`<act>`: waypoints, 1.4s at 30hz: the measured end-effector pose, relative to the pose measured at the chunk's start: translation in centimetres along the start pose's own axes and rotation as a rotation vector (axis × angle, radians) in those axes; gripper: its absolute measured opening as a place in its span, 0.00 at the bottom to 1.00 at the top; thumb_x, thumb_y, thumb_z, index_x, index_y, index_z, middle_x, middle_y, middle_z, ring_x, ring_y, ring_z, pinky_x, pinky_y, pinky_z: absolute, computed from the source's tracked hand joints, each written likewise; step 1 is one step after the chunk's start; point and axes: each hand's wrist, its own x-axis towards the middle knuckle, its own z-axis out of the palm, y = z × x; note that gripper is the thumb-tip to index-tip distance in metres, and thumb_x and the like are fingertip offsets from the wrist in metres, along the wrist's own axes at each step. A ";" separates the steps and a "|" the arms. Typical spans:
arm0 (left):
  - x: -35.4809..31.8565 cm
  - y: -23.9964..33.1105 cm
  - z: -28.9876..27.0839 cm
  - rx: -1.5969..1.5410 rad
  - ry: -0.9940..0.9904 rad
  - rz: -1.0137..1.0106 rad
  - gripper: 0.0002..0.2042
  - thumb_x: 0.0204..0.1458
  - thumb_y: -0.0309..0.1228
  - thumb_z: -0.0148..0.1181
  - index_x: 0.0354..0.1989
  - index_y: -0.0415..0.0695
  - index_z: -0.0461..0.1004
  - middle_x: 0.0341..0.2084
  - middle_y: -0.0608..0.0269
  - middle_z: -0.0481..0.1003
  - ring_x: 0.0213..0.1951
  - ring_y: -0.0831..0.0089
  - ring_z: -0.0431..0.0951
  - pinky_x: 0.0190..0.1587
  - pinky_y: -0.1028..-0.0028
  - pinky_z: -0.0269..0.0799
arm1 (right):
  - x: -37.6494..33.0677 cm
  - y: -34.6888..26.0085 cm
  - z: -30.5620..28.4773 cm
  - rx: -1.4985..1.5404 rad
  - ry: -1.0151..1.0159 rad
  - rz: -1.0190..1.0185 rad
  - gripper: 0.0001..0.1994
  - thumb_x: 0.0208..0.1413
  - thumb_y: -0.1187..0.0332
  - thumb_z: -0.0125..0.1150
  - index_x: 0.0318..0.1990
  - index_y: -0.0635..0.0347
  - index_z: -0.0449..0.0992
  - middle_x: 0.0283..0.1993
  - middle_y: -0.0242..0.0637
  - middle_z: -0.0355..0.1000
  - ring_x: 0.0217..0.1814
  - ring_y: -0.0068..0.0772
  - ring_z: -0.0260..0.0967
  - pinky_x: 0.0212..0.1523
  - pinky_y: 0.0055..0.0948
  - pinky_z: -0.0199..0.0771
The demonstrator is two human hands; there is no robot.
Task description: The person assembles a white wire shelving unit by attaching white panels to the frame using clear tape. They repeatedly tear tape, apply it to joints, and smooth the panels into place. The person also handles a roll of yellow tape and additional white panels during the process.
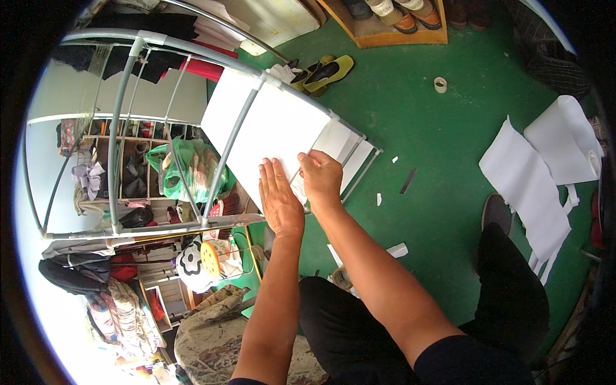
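A large white sheet (276, 119) is spread across one end of a grey tubular frame (239, 138), in front of me. My left hand (281, 204) lies flat on the sheet's near part, fingers stretched out and held together. Just right of it, the curled fingers of my right hand (323, 176) pinch at the sheet's edge, thumb and forefinger pressed together. Whether a small tool is hidden in that grip does not show. Another white layer (337, 144) shows beyond the right hand, inside the frame's corner.
White sheet pieces (526, 183) lie on the green floor at right, near my foot. A tape roll (440, 85), a dark strip (408, 181) and paper scraps are scattered there. Yellow-green shoes (329, 74) stand beyond the frame. A green plastic bag (183, 163) and shelves are at left.
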 end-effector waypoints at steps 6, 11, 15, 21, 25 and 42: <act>0.0 0.5 -0.8 -0.003 0.004 0.011 0.29 0.59 0.18 0.47 0.72 0.36 0.55 0.73 0.43 0.56 0.74 0.51 0.54 0.75 0.56 0.51 | 0.2 -1.1 -2.4 -0.011 0.263 0.034 0.18 0.54 0.58 0.73 0.37 0.66 0.79 0.32 0.40 0.77 0.33 0.36 0.74 0.39 0.35 0.75; -0.4 -0.1 -0.4 0.008 0.025 0.026 0.31 0.58 0.16 0.46 0.73 0.36 0.55 0.73 0.44 0.56 0.75 0.51 0.54 0.75 0.56 0.51 | 1.8 -2.9 -3.0 -0.162 0.342 -0.311 0.15 0.53 0.61 0.72 0.39 0.63 0.79 0.33 0.40 0.78 0.34 0.35 0.75 0.40 0.34 0.75; -0.2 0.3 -0.5 0.004 0.023 0.025 0.31 0.57 0.16 0.46 0.73 0.36 0.55 0.73 0.44 0.55 0.75 0.52 0.54 0.75 0.56 0.50 | 3.9 -2.6 -3.9 -0.075 0.245 -0.290 0.07 0.57 0.67 0.67 0.37 0.62 0.81 0.33 0.37 0.81 0.32 0.34 0.77 0.37 0.32 0.75; -0.3 0.5 -0.9 0.002 -0.010 0.012 0.31 0.57 0.15 0.46 0.73 0.37 0.54 0.73 0.44 0.55 0.75 0.52 0.54 0.75 0.57 0.50 | 5.1 -2.4 -3.8 -0.007 0.210 -0.168 0.07 0.59 0.68 0.66 0.38 0.63 0.82 0.34 0.37 0.81 0.34 0.31 0.77 0.40 0.31 0.75; -0.3 0.5 -0.7 0.016 -0.022 0.012 0.31 0.57 0.15 0.46 0.73 0.37 0.55 0.73 0.44 0.55 0.75 0.52 0.54 0.75 0.57 0.50 | 5.6 -2.4 -2.9 0.120 0.243 -0.054 0.08 0.60 0.68 0.66 0.38 0.66 0.81 0.34 0.37 0.80 0.35 0.29 0.76 0.41 0.29 0.75; -0.2 0.4 -0.7 -0.002 0.000 0.008 0.31 0.57 0.16 0.47 0.73 0.39 0.56 0.72 0.44 0.57 0.74 0.50 0.55 0.74 0.55 0.52 | 3.7 -5.8 1.1 0.628 0.372 0.336 0.07 0.64 0.68 0.61 0.45 0.60 0.79 0.35 0.25 0.74 0.32 0.18 0.65 0.33 0.22 0.66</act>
